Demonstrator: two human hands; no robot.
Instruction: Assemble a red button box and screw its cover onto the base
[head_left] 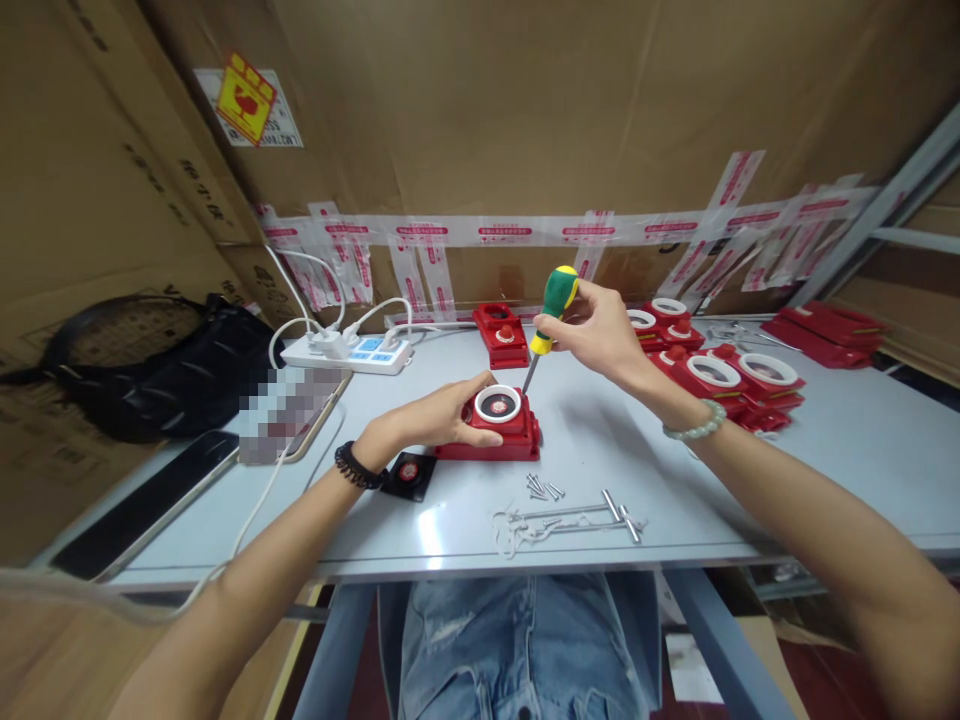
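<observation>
My left hand [439, 415] presses down on a red plastic housing [517, 432] with a white ring and a dark round insert, lying flat on the grey table [825, 460]. My right hand [596, 325] grips the green and yellow handle of a screwdriver [553, 305], held upright and slightly tilted. Its tip meets the housing's far right corner. Several loose screws [544, 488] lie just in front of the housing. A small black square part [409, 473] rests beside my left wrist.
More red housings [720, 375] are stacked at the right and one [501, 335] stands behind. A white power strip [352, 352] with cables, a phone, a black bag [165, 370] and a dark tablet sit left. Metal pins and string [570, 520] lie near the front edge. Cardboard boxes surround the table.
</observation>
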